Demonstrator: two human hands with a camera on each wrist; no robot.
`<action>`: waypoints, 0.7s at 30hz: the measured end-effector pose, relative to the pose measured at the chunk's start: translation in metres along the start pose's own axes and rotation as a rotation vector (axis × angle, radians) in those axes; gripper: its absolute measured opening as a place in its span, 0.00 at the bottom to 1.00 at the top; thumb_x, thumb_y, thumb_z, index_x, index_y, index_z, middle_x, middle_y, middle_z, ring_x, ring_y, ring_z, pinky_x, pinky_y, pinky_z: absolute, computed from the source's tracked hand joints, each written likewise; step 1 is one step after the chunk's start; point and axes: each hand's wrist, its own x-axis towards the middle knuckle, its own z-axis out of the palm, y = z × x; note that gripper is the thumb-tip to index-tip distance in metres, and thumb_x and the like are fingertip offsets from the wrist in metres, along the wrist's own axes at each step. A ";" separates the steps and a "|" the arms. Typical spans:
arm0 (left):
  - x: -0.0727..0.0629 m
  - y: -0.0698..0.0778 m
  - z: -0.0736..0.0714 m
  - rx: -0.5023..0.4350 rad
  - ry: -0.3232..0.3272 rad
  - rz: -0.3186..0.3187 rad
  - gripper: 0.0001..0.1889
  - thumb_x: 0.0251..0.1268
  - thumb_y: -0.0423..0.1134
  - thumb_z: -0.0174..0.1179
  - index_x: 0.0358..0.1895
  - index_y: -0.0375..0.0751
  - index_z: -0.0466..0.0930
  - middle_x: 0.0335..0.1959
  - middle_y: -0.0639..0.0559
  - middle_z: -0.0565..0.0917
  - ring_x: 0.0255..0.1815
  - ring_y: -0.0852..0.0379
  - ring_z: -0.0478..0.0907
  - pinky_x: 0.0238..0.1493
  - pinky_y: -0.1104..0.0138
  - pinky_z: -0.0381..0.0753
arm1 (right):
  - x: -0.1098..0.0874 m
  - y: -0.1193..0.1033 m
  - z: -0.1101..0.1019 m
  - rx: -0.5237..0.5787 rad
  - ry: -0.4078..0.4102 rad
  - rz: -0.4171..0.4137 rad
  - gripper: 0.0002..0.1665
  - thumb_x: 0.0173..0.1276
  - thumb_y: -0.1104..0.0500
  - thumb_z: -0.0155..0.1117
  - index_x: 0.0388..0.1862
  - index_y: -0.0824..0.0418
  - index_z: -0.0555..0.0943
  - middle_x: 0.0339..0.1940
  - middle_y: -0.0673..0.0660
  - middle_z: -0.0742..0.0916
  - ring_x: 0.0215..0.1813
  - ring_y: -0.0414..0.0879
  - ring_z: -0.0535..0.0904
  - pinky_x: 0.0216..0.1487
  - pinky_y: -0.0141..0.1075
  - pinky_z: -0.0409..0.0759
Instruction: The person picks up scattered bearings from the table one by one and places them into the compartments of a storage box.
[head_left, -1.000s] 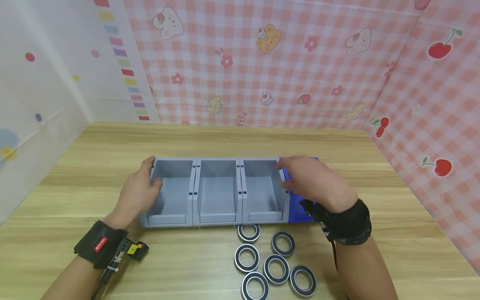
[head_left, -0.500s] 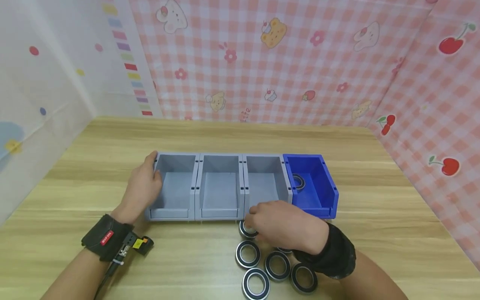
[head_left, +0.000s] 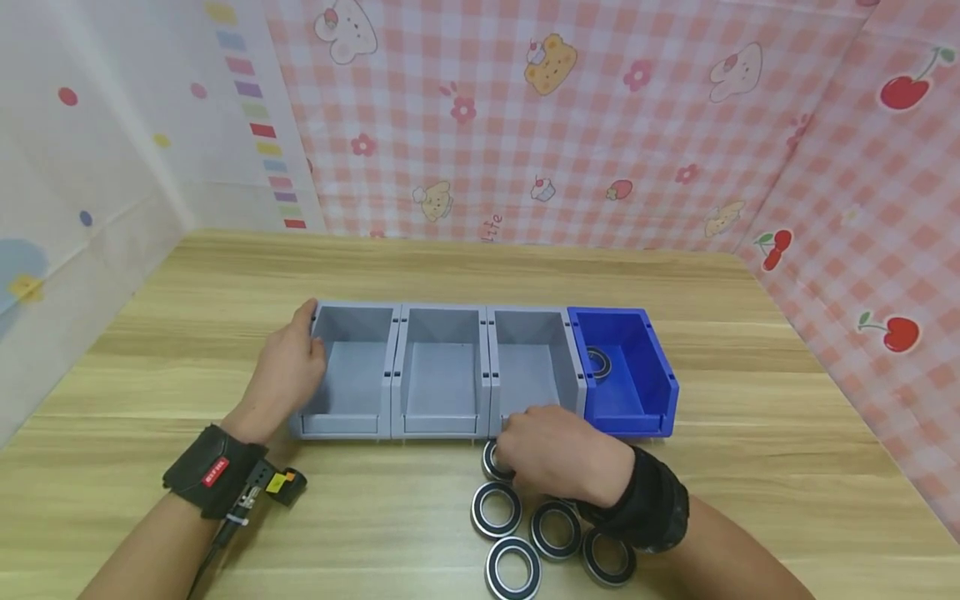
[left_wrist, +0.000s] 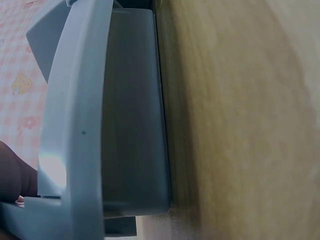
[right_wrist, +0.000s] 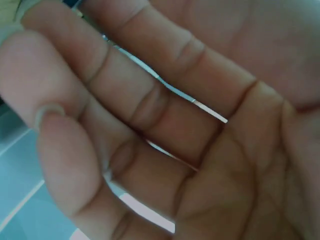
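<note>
In the head view, my left hand (head_left: 288,367) grips the left wall of the leftmost grey bin (head_left: 345,427), thumb inside it. The left wrist view shows that bin's side close up (left_wrist: 135,125), with part of a finger (left_wrist: 12,172) at its rim. My right hand (head_left: 562,454) reaches down in front of the third grey bin (head_left: 577,385), fingers curled on a ball bearing (head_left: 490,463). The hand hides most of that bearing. In the right wrist view, curled fingers (right_wrist: 150,95) fill the picture and the bearing is not clearly seen.
Several more bearings lie nearer me, among them one bearing (head_left: 477,510) and another (head_left: 534,533); the right wrist partly covers some. A blue bin (head_left: 633,425) at the row's right end holds a bearing (head_left: 606,364). Patterned cloth (head_left: 480,125) stands behind the wooden table (head_left: 450,267).
My right hand has come from above the blue bin, down and left to the bearing by the bins, which has shifted slightly. The left hand keeps its grip.
</note>
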 end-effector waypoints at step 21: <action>0.000 -0.001 0.000 0.000 -0.007 -0.011 0.30 0.70 0.27 0.43 0.71 0.21 0.46 0.47 0.21 0.74 0.25 0.48 0.72 0.20 0.63 0.68 | -0.007 -0.020 0.000 -0.030 -0.033 0.073 0.26 0.45 0.59 0.81 0.43 0.57 0.79 0.34 0.50 0.77 0.31 0.44 0.77 0.29 0.35 0.76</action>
